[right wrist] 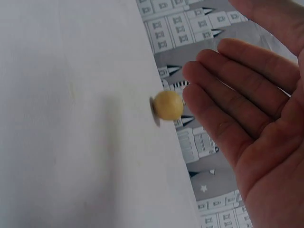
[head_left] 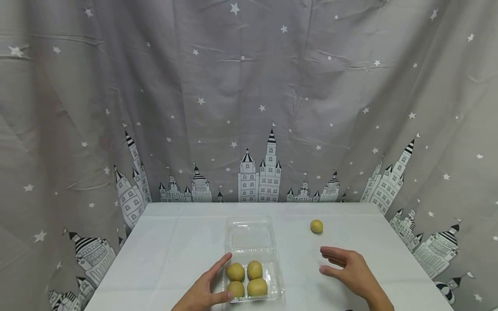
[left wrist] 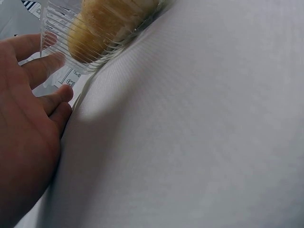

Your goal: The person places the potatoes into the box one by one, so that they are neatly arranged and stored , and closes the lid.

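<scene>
A clear plastic clamshell container lies with its lid folded back, away from the person. Several round yellow-brown pieces, potato-like in look, sit in its near half. My left hand is at the container's left side, thumb by the near corner and fingers reaching along the edge. In the left wrist view, the fingertips meet the ribbed clear wall. My right hand is held over the table, fingers extended and nothing in it. Beyond it, a single round yellow piece lies on the table.
A white cloth covers the table. Behind the table and along its sides hangs a grey curtain printed with stars and castle towers.
</scene>
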Demonstrator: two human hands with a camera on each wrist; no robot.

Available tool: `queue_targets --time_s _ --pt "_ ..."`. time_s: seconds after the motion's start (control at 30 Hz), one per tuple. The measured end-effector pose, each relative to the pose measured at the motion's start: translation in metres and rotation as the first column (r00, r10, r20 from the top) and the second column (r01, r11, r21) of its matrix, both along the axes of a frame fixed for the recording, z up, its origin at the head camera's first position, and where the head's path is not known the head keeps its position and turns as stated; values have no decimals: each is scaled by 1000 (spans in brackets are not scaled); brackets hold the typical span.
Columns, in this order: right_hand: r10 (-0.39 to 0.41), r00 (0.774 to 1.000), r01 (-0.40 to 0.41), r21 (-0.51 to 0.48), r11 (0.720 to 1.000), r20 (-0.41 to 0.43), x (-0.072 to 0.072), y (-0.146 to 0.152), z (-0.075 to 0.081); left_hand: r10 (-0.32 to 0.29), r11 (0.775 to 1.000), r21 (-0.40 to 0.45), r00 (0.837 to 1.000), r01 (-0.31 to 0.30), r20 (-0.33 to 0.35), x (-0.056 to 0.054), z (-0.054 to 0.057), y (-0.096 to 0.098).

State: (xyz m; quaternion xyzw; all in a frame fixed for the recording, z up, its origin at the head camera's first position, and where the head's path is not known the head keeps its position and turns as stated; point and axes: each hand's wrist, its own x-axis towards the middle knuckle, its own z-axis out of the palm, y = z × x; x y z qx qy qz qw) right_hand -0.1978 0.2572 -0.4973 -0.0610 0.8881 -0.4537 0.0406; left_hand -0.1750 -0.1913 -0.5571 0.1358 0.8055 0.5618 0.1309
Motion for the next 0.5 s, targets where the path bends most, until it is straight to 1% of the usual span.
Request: queue_targets --time_s 0.1,0.23,0.4,0.5 --pt "-11 1000 11 4 1000 -7 1 8 0 0 1000 1 1000 0 0 0 0 0" --pt "-5 1000 5 15 1000 -29 2 17 1 8 1000 -20 1000 -8 7 0 2 1" --pt "-31 999 31 24 999 -16 0 26 2 22 999 -42 999 -21 23 -1 3 2" --pt "-47 999 47 33 998 -5 -2 30 3 8 1000 -27 1000 -8 3 0 2 1"
